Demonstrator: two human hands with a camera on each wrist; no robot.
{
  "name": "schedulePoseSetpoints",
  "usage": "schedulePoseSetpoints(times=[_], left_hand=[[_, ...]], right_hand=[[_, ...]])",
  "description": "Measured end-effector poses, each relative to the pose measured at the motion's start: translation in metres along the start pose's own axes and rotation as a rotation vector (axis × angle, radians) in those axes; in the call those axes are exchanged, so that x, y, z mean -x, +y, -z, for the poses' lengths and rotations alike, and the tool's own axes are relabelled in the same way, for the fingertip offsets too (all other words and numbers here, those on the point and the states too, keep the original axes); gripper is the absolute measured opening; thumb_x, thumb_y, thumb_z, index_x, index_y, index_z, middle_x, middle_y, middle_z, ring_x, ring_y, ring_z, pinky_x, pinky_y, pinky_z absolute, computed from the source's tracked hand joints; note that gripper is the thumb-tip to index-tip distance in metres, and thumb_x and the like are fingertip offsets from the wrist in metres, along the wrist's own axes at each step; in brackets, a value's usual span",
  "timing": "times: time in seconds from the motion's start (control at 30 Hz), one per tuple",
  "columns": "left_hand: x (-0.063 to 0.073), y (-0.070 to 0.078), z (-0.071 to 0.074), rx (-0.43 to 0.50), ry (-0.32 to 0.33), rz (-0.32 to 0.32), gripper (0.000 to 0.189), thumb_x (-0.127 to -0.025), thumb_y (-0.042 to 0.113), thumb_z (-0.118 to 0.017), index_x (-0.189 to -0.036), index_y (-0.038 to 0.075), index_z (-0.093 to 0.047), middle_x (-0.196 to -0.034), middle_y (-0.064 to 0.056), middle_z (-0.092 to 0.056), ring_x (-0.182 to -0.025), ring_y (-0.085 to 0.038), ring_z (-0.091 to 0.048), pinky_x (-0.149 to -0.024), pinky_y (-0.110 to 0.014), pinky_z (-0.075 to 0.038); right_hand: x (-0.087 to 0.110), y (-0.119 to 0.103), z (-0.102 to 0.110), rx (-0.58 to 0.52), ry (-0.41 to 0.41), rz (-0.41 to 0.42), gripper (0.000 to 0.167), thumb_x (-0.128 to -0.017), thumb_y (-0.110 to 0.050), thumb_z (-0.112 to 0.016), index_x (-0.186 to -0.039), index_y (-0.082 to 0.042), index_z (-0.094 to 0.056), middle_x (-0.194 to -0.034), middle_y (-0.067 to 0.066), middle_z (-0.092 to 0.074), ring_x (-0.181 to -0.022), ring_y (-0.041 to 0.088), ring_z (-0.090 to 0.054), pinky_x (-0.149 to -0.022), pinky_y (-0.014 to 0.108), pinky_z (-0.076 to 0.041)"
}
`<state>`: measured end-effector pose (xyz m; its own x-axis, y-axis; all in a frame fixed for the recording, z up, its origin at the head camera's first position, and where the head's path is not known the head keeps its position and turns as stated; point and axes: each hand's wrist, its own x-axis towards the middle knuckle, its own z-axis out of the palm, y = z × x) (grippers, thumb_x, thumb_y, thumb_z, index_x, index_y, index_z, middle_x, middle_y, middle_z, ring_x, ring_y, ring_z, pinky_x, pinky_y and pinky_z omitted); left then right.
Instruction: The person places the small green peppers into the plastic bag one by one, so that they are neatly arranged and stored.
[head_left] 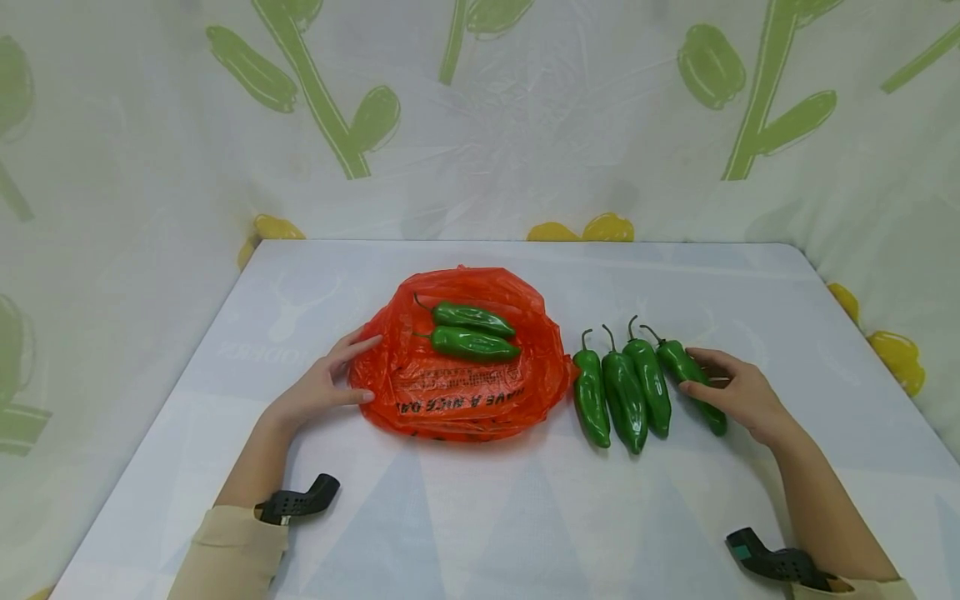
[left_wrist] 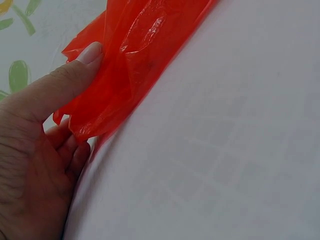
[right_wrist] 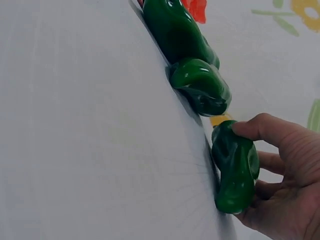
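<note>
Your right hand (head_left: pixel 742 397) grips the end pepper (head_left: pixel 678 362); your spread left hand (head_left: pixel 324 385) touches the red bag (head_left: pixel 544 358), whose slack rim (head_left: pixel 517 285) may fold if knocked.

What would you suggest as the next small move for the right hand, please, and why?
I would probably lift the rightmost pepper toward the red bag: the right hand already has thumb and fingers around that pepper, two peppers already lie on the bag's plastic, and the left hand holds the bag's edge.
</note>
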<state>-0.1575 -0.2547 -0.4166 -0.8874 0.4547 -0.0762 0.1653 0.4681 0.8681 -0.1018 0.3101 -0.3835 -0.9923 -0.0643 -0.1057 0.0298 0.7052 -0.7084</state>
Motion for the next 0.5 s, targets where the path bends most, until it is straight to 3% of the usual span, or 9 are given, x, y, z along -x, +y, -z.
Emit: schedulePoseSetpoints(times=[0.17, 0.4, 0.5], left_hand=[[-0.0002, 0.0005, 0.0002, -0.001, -0.004, 0.004, 0.076, -0.078, 0.022, -0.074, -0.145, 0.019, -0.038, -0.158, -0.008, -0.011, -0.143, -0.039, -0.010, -0.106, -0.066, -0.024], [-0.0005, -0.0001, 0.0002, -0.011, -0.002, 0.001, 0.076, -0.079, 0.022, -0.074, -0.145, 0.019, -0.038, -0.158, -0.008, -0.011, -0.143, -0.040, -0.010, -0.106, -0.067, -0.023], [-0.0002, -0.0001, 0.0000, -0.010, -0.004, 0.004, 0.076, -0.078, 0.022, -0.074, -0.145, 0.019, -0.038, -0.158, -0.008, -0.011, -0.143, -0.040, -0.010, -0.106, -0.067, -0.022]], right_hand=[[0.0005, 0.0006, 0.0002, 0.016, 0.039, 0.005, 0.060, -0.089, -0.022, -0.065, -0.139, 0.002, -0.041, -0.127, 0.029, -0.049, -0.105, 0.035, -0.052, -0.067, 0.010, -0.046], [0.0016, -0.0005, 0.0014, 0.006, 0.085, 0.027, 0.058, -0.089, -0.022, -0.065, -0.137, 0.002, -0.044, -0.125, 0.025, -0.051, -0.091, -0.008, -0.043, -0.069, 0.005, -0.043], [0.0016, -0.0004, 0.0015, -0.001, 0.106, 0.044, 0.056, -0.089, -0.020, -0.066, -0.136, 0.002, -0.045, -0.125, 0.026, -0.051, -0.089, -0.013, -0.040, -0.070, 0.003, -0.041]])
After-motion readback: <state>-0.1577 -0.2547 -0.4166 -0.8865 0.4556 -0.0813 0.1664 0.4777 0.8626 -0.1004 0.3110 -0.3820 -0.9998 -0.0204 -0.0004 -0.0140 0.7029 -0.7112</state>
